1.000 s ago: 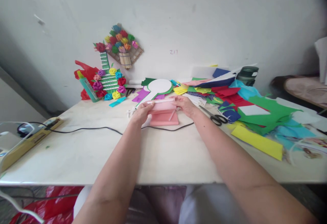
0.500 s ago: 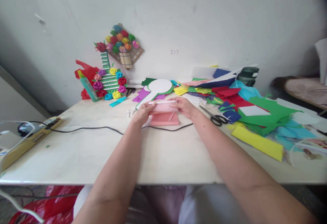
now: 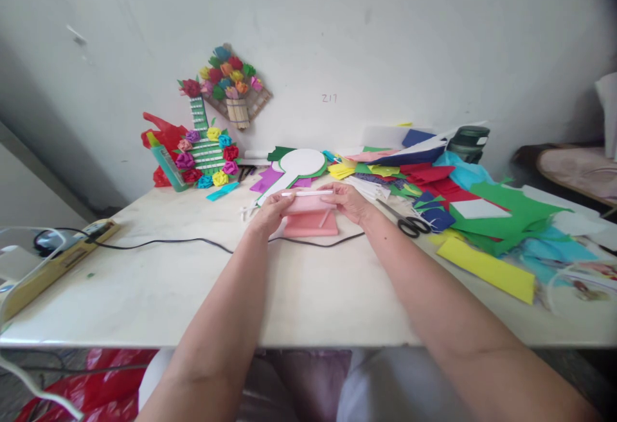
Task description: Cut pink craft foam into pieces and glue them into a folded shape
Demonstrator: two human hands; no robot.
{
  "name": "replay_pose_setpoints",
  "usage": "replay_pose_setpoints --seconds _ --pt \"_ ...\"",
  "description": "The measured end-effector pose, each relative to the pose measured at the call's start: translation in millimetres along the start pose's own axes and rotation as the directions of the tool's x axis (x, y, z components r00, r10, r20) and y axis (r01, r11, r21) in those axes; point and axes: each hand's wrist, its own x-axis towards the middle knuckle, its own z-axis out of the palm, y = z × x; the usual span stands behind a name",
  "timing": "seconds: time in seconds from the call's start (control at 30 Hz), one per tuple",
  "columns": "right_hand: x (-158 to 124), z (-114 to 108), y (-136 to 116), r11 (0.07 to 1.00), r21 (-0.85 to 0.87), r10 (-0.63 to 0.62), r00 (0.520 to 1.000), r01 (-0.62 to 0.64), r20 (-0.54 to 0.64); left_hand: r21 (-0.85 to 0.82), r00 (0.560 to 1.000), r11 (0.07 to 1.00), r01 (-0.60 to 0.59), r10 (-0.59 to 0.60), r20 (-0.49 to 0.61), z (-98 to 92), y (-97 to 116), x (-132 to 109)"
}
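Observation:
Between my two hands a pale pink sheet of paper (image 3: 309, 203) is stretched, with a thin white stick or rolled strip (image 3: 311, 193) along its top edge. My left hand (image 3: 270, 213) pinches the left end, thumb in front. At the right end, my right hand (image 3: 351, 203) pinches in the same way. Just below lies a salmon pink piece of paper (image 3: 308, 227) on the table, with a small pale strip on it. A round-headed white cutout (image 3: 303, 164) with a green border lies behind my hands.
Scissors (image 3: 409, 225) lie right of my right hand, near heaped coloured paper (image 3: 501, 216). A black cable (image 3: 168, 241) crosses the table. At the left back stand a glue bottle (image 3: 166, 164) and a guitar-shaped craft (image 3: 208, 155) with paper flowers. A power strip (image 3: 62, 268) lies far left.
Almost nothing differs. Both hands hold the pale pink paper and the white stick in nearly the same place, with only a slight shift of the fingers.

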Motion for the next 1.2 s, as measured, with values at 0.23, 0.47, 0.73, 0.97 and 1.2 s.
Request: replay_pose_setpoints --seconds 0.23,0.47,0.73,0.97,1.2 --pt "0.4 0.1 0.0 1.000 -0.006 -0.009 1.000 0.009 -0.021 -0.015 1.000 1.000 -0.010 0.009 -0.028 1.4 1.9 -0.3" --pt "0.4 -0.5 0.3 0.999 -0.024 -0.024 1.000 0.023 -0.018 -0.020 1.000 1.000 -0.012 0.011 -0.029 2.1 2.7 -1.0" --pt "1.2 0.2 1.1 0.998 -0.056 -0.046 0.998 0.043 -0.052 0.023 0.999 1.000 0.004 -0.003 -0.055 1.2 2.7 -0.1" --pt "2.7 0.3 3.5 0.997 -0.039 -0.067 0.995 0.065 -0.070 0.030 0.998 0.999 -0.011 0.013 -0.054 1.2 1.8 0.5" --pt "1.4 1.9 2.6 0.995 -0.041 -0.090 0.991 0.086 -0.094 0.021 0.998 1.000 -0.023 0.025 -0.061 1.1 2.2 0.2"
